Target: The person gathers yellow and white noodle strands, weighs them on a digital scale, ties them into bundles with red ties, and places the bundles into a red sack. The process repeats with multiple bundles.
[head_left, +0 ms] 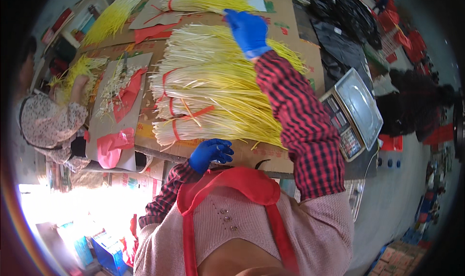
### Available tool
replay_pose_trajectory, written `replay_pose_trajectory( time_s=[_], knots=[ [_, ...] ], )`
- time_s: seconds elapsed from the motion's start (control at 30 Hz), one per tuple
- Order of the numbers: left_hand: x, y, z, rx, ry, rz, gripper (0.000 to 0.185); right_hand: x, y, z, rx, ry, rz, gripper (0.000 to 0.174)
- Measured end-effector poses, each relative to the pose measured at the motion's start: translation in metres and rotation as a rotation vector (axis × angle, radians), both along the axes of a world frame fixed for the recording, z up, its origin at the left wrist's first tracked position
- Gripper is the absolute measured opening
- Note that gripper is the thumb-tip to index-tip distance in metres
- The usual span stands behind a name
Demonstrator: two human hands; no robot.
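Both my hands wear blue gloves. My right hand (247, 32) reaches over the far side of a large pile of yellow-and-white garlic chives (218, 87), with its fingertips at the leafy end of a separate bundle of chives (209, 3) tied with a red band. Whether the fingers grip those leaves I cannot tell. Several red bands circle the white stem ends of bundles in the pile. My left hand (211, 155) hovers at the near edge of the table, its fingers curled and apart, holding nothing visible.
A scale (358, 108) with a metal pan stands at the right, beside black plastic bags (338, 39). On the left, a cardboard sheet (125, 138) carries trimmings and red plastic pieces (130, 94). A co-worker (51, 119) handles chives at the far left. Loose chives (112, 18) lie at the back left.
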State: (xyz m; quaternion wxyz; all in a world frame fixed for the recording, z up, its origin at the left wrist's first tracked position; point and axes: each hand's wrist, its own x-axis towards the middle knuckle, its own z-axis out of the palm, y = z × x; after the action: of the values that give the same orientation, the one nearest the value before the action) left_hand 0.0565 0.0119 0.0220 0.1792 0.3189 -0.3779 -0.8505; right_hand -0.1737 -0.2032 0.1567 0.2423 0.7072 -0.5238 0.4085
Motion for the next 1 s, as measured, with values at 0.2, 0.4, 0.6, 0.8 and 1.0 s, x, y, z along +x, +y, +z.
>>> replay_pose_trajectory(
  time_s=[0.2,0.4,0.6,0.8,1.0],
  knots=[
    [0.039,0.012,-0.005,0.081,0.019,0.156,0.034,0.012,0.010,-0.009,0.131,0.086,0.373,0.045],
    [0.055,0.008,0.006,-0.065,-0.086,0.263,0.024,-0.179,0.209,-0.055,0.334,-0.592,-0.322,0.025],
    [0.031,-0.026,0.050,-0.374,-0.265,0.332,0.018,-0.248,0.398,-0.195,0.446,-0.263,-0.957,0.031],
    [0.002,-0.038,0.054,-0.605,-0.219,0.268,0.016,-0.242,0.429,-0.248,0.679,-0.244,-1.162,0.034],
    [0.062,-0.047,0.026,-0.919,-0.408,0.625,0.017,-0.229,0.495,-0.182,0.690,-0.922,-0.908,0.029]
  ],
)
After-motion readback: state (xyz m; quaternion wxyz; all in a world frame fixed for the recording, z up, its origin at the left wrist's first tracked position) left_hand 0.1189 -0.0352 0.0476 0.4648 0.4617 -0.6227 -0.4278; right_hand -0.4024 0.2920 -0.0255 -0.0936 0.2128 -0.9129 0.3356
